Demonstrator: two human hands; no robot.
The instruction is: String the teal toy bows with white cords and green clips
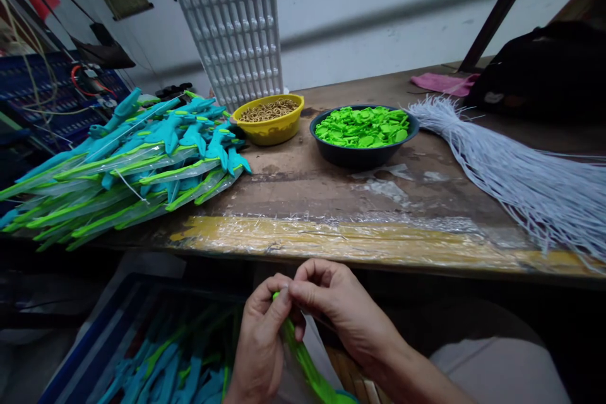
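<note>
Below the table's front edge, my left hand (265,334) is closed round the upper end of a long bright green plastic piece (305,363) with clear film along it. Its lower end runs down towards my lap, where a bit of blue shows. My right hand (336,303) pinches close to the tip of that piece, its thumb and finger meeting my left thumb. Whatever lies in the right pinch is hidden. Beneath my left hand is a blue crate (89,347) with several blue and green plastic parts (165,360) in it.
Blue and green plastic parts (180,145) are piled at the table's left. A yellow bowl (269,131) holds brass-coloured rings; a dark bowl (364,154) holds green discs. Pale cords (511,170) lie on the right. A moulded tray (231,25) stands behind.
</note>
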